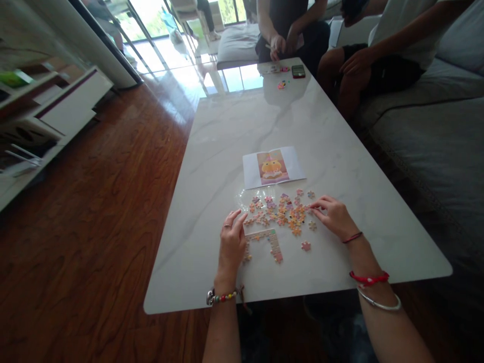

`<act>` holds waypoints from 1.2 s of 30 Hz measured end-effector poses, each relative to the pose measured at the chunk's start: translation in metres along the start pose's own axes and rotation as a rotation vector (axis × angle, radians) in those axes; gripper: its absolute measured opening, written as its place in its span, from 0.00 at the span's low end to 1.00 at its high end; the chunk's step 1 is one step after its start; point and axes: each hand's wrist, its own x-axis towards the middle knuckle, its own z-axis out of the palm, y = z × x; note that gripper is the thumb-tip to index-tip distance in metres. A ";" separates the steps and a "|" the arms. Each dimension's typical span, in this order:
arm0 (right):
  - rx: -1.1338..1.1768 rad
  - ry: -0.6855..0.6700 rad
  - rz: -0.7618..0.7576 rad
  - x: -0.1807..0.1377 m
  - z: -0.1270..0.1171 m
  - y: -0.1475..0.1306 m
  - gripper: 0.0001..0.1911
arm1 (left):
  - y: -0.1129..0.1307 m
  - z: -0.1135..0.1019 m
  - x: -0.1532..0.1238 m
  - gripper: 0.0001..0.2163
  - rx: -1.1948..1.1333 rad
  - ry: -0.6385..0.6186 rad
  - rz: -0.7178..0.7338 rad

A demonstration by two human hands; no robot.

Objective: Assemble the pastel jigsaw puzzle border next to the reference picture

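Observation:
A heap of loose jigsaw puzzle pieces [297, 218], mostly orange, pink and purple, lies on the white marbled table [219, 146]. My right hand [333, 214] is at the heap's right edge, thumb and forefinger pinched on a small pinkish puzzle piece. Left of the pieces, my left hand [232, 239] hovers with fingers bent and apart, holding nothing visible. It partly covers a joined border strip of puzzle [278, 247], which forms a top edge with two sides running down. One pink piece [306, 245] lies alone to the right of this strip.
Beyond the heap lies a paper sheet [249, 171] with a printed picture of an orange cartoon figure. At the far end are small colourful items [282, 84] and a dark green case [298, 71]. Two people sit there, near a grey sofa [434, 131].

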 end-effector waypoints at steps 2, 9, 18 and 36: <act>0.030 -0.055 -0.053 0.001 0.004 -0.009 0.07 | -0.001 -0.002 0.000 0.15 0.004 0.005 -0.004; 0.026 -0.018 -0.063 0.005 0.010 -0.018 0.07 | -0.002 -0.012 -0.001 0.13 0.012 0.029 -0.008; 0.150 0.200 -0.044 0.004 -0.003 -0.035 0.06 | 0.000 -0.024 -0.004 0.07 -0.155 0.159 -0.184; 0.167 -0.203 0.078 -0.056 0.005 -0.032 0.10 | 0.033 -0.022 -0.028 0.04 -0.271 0.095 -0.167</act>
